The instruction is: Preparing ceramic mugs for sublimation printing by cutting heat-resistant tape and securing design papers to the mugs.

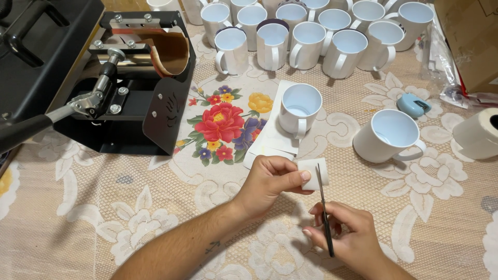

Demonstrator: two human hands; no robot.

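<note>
My left hand point(270, 181) pinches a small white piece of paper point(314, 173) just above the table. My right hand point(345, 233) grips black scissors point(324, 218), whose thin blades point up into the paper's middle. Just beyond the paper a white mug point(299, 108) stands on a stack of white paper strips point(272, 137). Another white mug point(388, 136) stands to the right of my hands.
A black mug heat press point(129, 78) with a long lever occupies the far left. Several white mugs point(306, 36) crowd the back of the lace tablecloth point(104, 207). A blue tape dispenser point(413, 105), a white roll point(480, 135) and a cardboard box point(472, 36) sit at right.
</note>
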